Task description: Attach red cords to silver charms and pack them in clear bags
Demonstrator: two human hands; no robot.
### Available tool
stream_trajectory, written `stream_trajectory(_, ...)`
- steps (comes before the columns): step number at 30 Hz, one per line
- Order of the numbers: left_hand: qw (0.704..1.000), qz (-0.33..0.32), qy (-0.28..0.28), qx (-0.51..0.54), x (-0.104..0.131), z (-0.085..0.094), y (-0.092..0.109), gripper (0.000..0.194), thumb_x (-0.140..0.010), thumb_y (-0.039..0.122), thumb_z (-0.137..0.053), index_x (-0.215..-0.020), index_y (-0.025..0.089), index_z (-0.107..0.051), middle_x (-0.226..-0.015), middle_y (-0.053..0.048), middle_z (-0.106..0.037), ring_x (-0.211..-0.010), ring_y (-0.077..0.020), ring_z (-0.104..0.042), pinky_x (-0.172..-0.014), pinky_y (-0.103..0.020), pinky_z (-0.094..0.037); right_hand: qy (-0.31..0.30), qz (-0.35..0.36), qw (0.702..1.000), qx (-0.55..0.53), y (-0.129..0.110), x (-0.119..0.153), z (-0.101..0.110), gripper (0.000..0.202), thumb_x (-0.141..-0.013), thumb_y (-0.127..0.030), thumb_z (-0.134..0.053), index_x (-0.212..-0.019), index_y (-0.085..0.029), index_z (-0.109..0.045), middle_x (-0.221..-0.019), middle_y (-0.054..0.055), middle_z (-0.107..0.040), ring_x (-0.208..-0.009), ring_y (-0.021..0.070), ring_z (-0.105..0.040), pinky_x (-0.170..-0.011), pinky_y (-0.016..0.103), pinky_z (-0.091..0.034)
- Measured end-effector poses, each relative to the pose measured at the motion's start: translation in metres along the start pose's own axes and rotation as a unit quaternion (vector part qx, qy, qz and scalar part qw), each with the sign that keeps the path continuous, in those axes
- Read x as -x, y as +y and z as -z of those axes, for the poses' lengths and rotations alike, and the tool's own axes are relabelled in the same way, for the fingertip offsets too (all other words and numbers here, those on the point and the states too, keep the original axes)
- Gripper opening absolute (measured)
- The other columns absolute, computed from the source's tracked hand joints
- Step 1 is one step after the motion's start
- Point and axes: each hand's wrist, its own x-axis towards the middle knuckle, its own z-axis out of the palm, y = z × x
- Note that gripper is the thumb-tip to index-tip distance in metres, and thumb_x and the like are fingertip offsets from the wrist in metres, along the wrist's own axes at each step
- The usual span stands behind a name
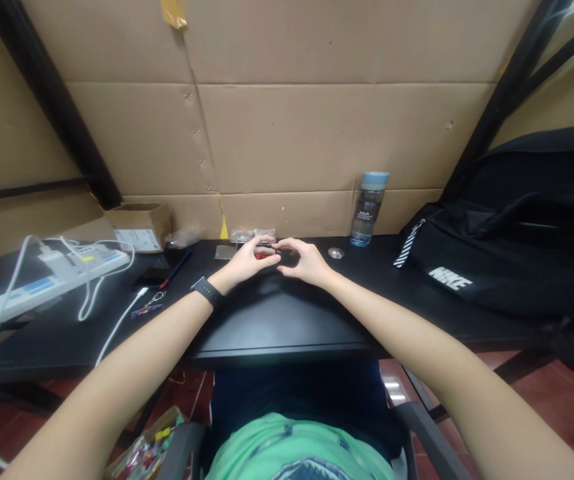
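Note:
My left hand [247,260], with a dark watch [207,292] on its wrist, is curled over the back middle of the desk. Facing it, my right hand [307,261] has its thumb and fingers bent inward. The fingertips of both hands meet around a small spot where a tiny dark thing seems to sit, too small to make out. Small red pieces [265,255] show through the gap between my left thumb and forefinger. Just behind lie clear plastic packets [243,236], and a flat greyish packet [225,253] is left of my left hand.
A round clear lid-like piece [336,253] and a water bottle [369,210] stand to the right, before a black bag [497,260]. Leftward are a power strip [51,280] with white cables, a phone [153,276], a pen [175,269], a keyring [147,309] and a cardboard box [141,225].

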Motion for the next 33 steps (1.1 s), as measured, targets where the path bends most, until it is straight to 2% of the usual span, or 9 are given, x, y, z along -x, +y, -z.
stream_trajectory(3, 1.0, -0.02, 0.012, -0.012, 0.0, 0.0, 0.0, 0.065, -0.079, 0.038, -0.085, -0.132, 0.02, -0.053, -0.111, -0.012, -0.075, -0.112, -0.0279, -0.071, -0.099, -0.048, -0.056, -0.004, -0.002, 1.0, 0.02, 0.005, -0.001, 0.001, 0.046, -0.071, -0.022, -0.08, -0.115, -0.025, -0.068, -0.113, 0.004, -0.074, -0.104, 0.0236, -0.069, -0.09, 0.035, -0.054)
stream_trajectory(7, 0.999, -0.049, 0.019, -0.01, 0.0, 0.001, 0.0, 0.073, -0.07, 0.031, -0.092, -0.13, 0.019, -0.053, -0.118, -0.013, -0.072, -0.103, -0.0232, -0.073, -0.102, -0.048, -0.055, 0.006, -0.03, 0.998, 0.06, 0.015, -0.001, 0.002, 0.018, -0.078, -0.021, -0.075, -0.096, -0.021, -0.073, -0.104, 0.007, -0.071, -0.098, 0.0224, -0.067, -0.084, 0.034, -0.053)
stream_trajectory(9, 0.999, -0.049, 0.016, -0.008, 0.0, 0.001, 0.0, 0.074, -0.068, 0.029, -0.093, -0.13, 0.02, -0.054, -0.124, -0.014, -0.069, -0.098, -0.0218, -0.073, -0.099, -0.048, -0.058, 0.004, -0.036, 0.998, 0.054, 0.019, 0.0, 0.003, 0.013, -0.081, -0.022, -0.073, -0.094, -0.021, -0.074, -0.104, 0.007, -0.071, -0.097, 0.0216, -0.067, -0.081, 0.033, -0.053)
stream_trajectory(12, 0.998, -0.065, 0.012, -0.011, 0.0, -0.001, 0.0, 0.072, -0.066, 0.028, -0.094, -0.128, 0.02, -0.057, -0.127, -0.014, -0.067, -0.099, -0.0228, -0.073, -0.097, -0.047, -0.059, 0.008, -0.027, 0.999, 0.036, 0.018, 0.0, 0.003, 0.013, -0.081, -0.024, -0.075, -0.094, -0.021, -0.076, -0.107, 0.007, -0.071, -0.099, 0.0216, -0.068, -0.077, 0.031, -0.053)
stream_trajectory(17, 0.992, -0.106, 0.01, -0.06, 0.001, -0.004, 0.003, 0.057, -0.067, 0.031, -0.093, -0.116, 0.018, -0.067, -0.121, -0.012, -0.07, -0.105, -0.0271, -0.072, -0.1, -0.048, -0.058, 0.024, -0.015, 0.999, 0.04, 0.01, -0.001, 0.002, 0.008, -0.082, -0.024, -0.075, -0.089, -0.023, -0.077, -0.109, 0.007, -0.072, -0.1, 0.0214, -0.069, -0.077, 0.031, -0.054)
stream_trajectory(20, 0.991, -0.112, 0.009, -0.07, 0.002, -0.006, 0.006, 0.055, -0.068, 0.03, -0.093, -0.116, 0.019, -0.068, -0.118, -0.011, -0.072, -0.106, -0.0279, -0.072, -0.099, -0.047, -0.058, 0.039, -0.003, 0.998, 0.048, 0.01, -0.002, 0.002, 0.005, -0.083, -0.023, -0.073, -0.085, -0.023, -0.077, -0.107, 0.007, -0.071, -0.099, 0.0218, -0.069, -0.077, 0.032, -0.055)
stream_trajectory(28, 0.989, -0.119, 0.009, -0.085, 0.004, -0.009, 0.006, 0.053, -0.068, 0.031, -0.092, -0.115, 0.019, -0.07, -0.119, -0.011, -0.073, -0.104, -0.0277, -0.073, -0.1, -0.047, -0.058, 0.036, 0.032, 0.995, 0.084, 0.011, -0.002, 0.003, 0.008, -0.081, -0.017, -0.071, -0.079, -0.024, -0.074, -0.104, 0.005, -0.072, -0.099, 0.0227, -0.066, -0.092, 0.037, -0.053)
stream_trajectory(33, 0.988, -0.121, -0.004, -0.097, 0.004, -0.012, 0.008, 0.051, -0.07, 0.027, -0.088, -0.116, 0.019, -0.069, -0.116, -0.009, -0.074, -0.102, -0.0263, -0.074, -0.099, -0.045, -0.058, 0.03, 0.052, 0.994, 0.094, 0.012, -0.003, 0.006, 0.007, -0.077, -0.017, -0.073, -0.074, -0.022, -0.071, -0.106, 0.006, -0.071, -0.099, 0.0236, -0.065, -0.092, 0.038, -0.052)
